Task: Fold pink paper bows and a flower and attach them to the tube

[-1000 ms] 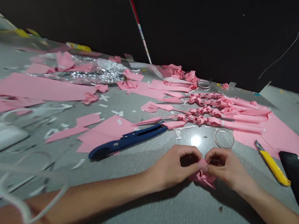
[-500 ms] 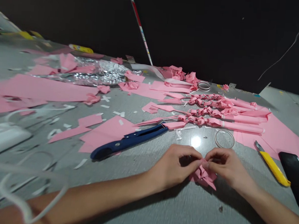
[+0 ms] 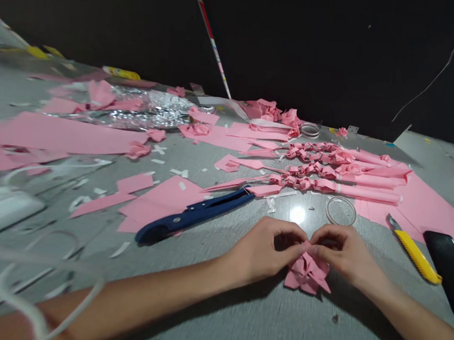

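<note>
Low over the grey table, a folded pink paper flower (image 3: 307,272) with pointed petals is pinched from both sides. My left hand (image 3: 274,247) grips its upper left edge between thumb and forefinger. My right hand (image 3: 343,251) pinches the upper right edge the same way, with its fingertips close to those of the left. Beyond my hands lies a roll of tape (image 3: 327,211). A blue-handled cutting tool (image 3: 193,216) rests left of my left hand, and a yellow utility knife (image 3: 417,256) lies to the right of my right hand.
Several pink paper stems with twisted chains (image 3: 314,183) lie across the middle. Pink sheets (image 3: 67,133), crinkled silver foil (image 3: 165,110) and white scraps spread over the left side. A black phone (image 3: 444,270) is at the right edge. White cable (image 3: 30,306) loops at lower left. A dark wall (image 3: 296,46) rises behind.
The paper flower has tilted, so more of its lower petals show below my fingers. Both hands keep their pinch in nearly the same place.
</note>
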Demonstrator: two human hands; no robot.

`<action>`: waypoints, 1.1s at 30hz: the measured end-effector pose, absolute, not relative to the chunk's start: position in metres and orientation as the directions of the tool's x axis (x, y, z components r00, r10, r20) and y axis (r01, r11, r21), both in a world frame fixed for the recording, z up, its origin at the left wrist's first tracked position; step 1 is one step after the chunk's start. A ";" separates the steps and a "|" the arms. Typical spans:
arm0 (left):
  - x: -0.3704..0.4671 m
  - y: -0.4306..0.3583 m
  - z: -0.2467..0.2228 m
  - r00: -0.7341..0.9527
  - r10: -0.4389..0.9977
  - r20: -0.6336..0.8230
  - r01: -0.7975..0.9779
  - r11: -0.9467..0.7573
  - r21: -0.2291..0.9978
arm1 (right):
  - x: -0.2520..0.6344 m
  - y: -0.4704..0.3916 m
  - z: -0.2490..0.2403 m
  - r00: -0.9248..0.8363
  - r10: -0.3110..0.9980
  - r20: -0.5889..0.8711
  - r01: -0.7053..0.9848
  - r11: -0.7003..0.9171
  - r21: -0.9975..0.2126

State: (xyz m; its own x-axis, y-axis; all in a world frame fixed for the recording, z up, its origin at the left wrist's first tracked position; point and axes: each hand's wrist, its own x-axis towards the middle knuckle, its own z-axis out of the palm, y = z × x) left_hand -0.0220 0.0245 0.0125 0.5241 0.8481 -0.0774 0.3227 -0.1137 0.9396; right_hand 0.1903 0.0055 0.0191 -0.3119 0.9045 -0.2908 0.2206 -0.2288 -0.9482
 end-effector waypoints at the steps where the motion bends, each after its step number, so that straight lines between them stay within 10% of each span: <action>1: -0.023 0.027 0.013 0.554 0.826 -0.109 0.327 -0.096 0.940 | 0.191 0.005 0.019 -0.310 0.909 -0.279 0.248 -0.206 -0.947; 9: -0.027 0.039 0.009 0.662 0.706 -0.250 0.282 0.074 0.957 | 0.192 0.004 0.020 -0.365 0.902 -0.231 0.378 -0.083 -0.922; 22: -0.029 0.021 -0.005 0.637 0.714 0.289 0.326 -0.590 0.739 | 0.192 0.001 0.012 -0.353 0.910 -0.219 0.400 -0.065 -0.914; 33: -0.028 0.027 -0.002 0.644 0.732 0.222 0.320 -0.521 0.791 | 0.190 0.003 0.015 -0.363 0.910 -0.198 0.382 -0.049 -0.923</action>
